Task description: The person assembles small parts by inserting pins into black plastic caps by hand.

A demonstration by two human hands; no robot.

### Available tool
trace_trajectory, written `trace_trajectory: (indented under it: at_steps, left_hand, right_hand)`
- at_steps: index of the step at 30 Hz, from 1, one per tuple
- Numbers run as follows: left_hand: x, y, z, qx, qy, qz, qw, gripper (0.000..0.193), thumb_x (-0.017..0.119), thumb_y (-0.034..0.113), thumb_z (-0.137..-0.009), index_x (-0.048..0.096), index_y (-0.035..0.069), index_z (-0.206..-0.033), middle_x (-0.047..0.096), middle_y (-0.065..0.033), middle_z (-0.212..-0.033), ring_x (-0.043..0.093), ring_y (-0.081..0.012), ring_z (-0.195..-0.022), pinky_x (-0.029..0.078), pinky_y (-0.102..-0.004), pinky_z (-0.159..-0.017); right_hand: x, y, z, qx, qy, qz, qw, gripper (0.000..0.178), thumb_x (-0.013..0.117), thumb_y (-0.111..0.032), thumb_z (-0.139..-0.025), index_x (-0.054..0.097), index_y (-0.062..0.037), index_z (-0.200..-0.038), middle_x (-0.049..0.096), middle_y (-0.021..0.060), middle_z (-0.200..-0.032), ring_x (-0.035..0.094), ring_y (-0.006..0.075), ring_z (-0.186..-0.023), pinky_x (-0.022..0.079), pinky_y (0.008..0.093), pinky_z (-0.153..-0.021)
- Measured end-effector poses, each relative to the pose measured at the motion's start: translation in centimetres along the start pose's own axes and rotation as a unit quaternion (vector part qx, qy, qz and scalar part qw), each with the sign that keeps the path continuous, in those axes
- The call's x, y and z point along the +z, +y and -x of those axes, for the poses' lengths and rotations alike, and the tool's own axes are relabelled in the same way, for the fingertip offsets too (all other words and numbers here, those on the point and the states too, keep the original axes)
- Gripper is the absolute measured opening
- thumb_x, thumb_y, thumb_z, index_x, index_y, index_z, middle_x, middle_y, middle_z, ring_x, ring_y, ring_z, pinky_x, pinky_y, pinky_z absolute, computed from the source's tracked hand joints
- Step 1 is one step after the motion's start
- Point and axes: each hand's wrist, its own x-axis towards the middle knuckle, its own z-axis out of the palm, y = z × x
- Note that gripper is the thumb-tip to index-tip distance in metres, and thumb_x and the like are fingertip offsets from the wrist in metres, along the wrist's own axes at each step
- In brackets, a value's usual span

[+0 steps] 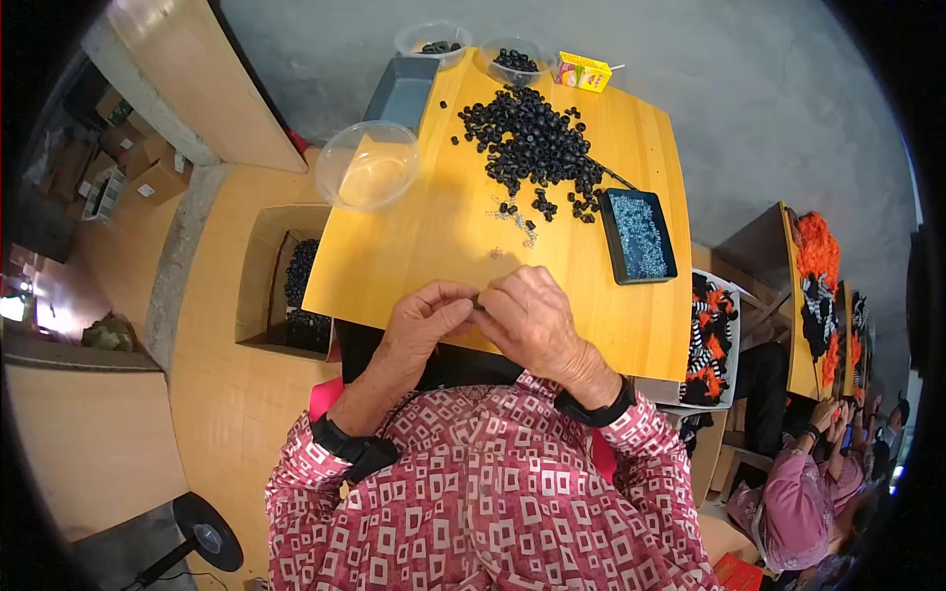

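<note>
Head view: left hand (pixel 426 323) and right hand (pixel 533 321) pinch 1 small dark piece (pixel 478 304).

- The place looks like a small workshop for handwork.
- A wooden table (pixel 424 246) carries a heap of small black parts (pixel 527 138), loose and in bulk.
- A black tray (pixel 612 241) of tiny pale pieces and clear plastic tubs (pixel 368 165) stand there as sorting containers.
- A carton (pixel 258 281) on the floor holds more black pieces.
- A white box (pixel 734 345) is filled with orange, black and striped goods.
- Further tables (pixel 804 372) line the grey wall (pixel 778 118), with co-workers (pixel 798 497) seated there.
- Cardboard boxes (pixel 163 180) are piled beyond the doorway.
</note>
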Motion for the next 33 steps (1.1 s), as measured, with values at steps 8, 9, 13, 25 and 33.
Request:
trace_trajectory:
  at_steps: [8, 9, 13, 25, 33]
  left_hand:
    - [-0.5, -0.1, -0.1, -0.043, 0.055, -0.018, 0.997, 0.019, 0.063, 0.020, -0.094, 0.065, 0.005, -0.104, 0.065, -0.0030, -0.096, 0.062, -0.0097, -0.083, 0.052, -0.0232, -0.074]
    - [-0.8, -0.5, -0.6, -0.025, 0.021, -0.001, 0.999, 0.023, 0.063, 0.022, -0.093, 0.064, 0.005, -0.108, 0.065, -0.0039, -0.102, 0.062, -0.0116, -0.090, 0.052, -0.0260, -0.079]
    - [-3.5, -2.6, 0.4, 0.076, 0.035, 0.027, 0.996, 0.040, 0.057, 0.020, -0.096, 0.048, 0.008, -0.133, 0.052, -0.0070, -0.133, 0.053, -0.0202, -0.118, 0.047, -0.0352, -0.098]
    - [-12.8, -6.0, 12.0, 0.016, 0.229, -0.299, 0.926, 0.032, 0.038, 0.022, -0.101, 0.057, 0.005, -0.120, 0.060, -0.0069, -0.119, 0.053, -0.0206, -0.115, 0.044, -0.0289, -0.100]
    - [-10.8, -6.4, 7.7, 0.011, 0.179, -0.156, 0.971, 0.026, 0.046, 0.018, -0.098, 0.058, 0.004, -0.116, 0.060, -0.0069, -0.114, 0.057, -0.0192, -0.108, 0.047, -0.0281, -0.095]
  right_hand:
    - [-1.3, -0.7, -1.4, -0.011, -0.044, -0.044, 0.998, 0.013, 0.068, -0.014, -0.073, 0.063, -0.0100, -0.085, 0.059, 0.0076, -0.085, 0.057, 0.0253, -0.084, 0.045, 0.0363, -0.075]
    - [-1.7, -0.6, -2.0, -0.033, -0.052, -0.044, 0.997, 0.014, 0.066, -0.016, -0.074, 0.064, -0.0115, -0.087, 0.060, 0.0063, -0.086, 0.057, 0.0246, -0.085, 0.044, 0.0375, -0.076]
    - [0.5, -3.3, -7.0, -0.118, -0.170, 0.088, 0.974, 0.025, 0.062, -0.024, -0.082, 0.063, -0.0115, -0.103, 0.062, 0.0028, -0.104, 0.054, 0.0196, -0.106, 0.042, 0.0396, -0.093]
    - [-4.2, -12.7, -18.7, -0.460, -0.060, 0.031, 0.886, 0.030, 0.062, -0.025, -0.081, 0.066, -0.0028, -0.100, 0.067, 0.0124, -0.092, 0.062, 0.0225, -0.079, 0.050, 0.0379, -0.066]
    - [-7.8, -21.8, -18.9, -0.554, -0.091, 0.149, 0.814, 0.041, 0.058, -0.039, -0.086, 0.069, 0.0002, -0.090, 0.067, 0.0149, -0.071, 0.060, 0.0221, -0.055, 0.044, 0.0359, -0.047]
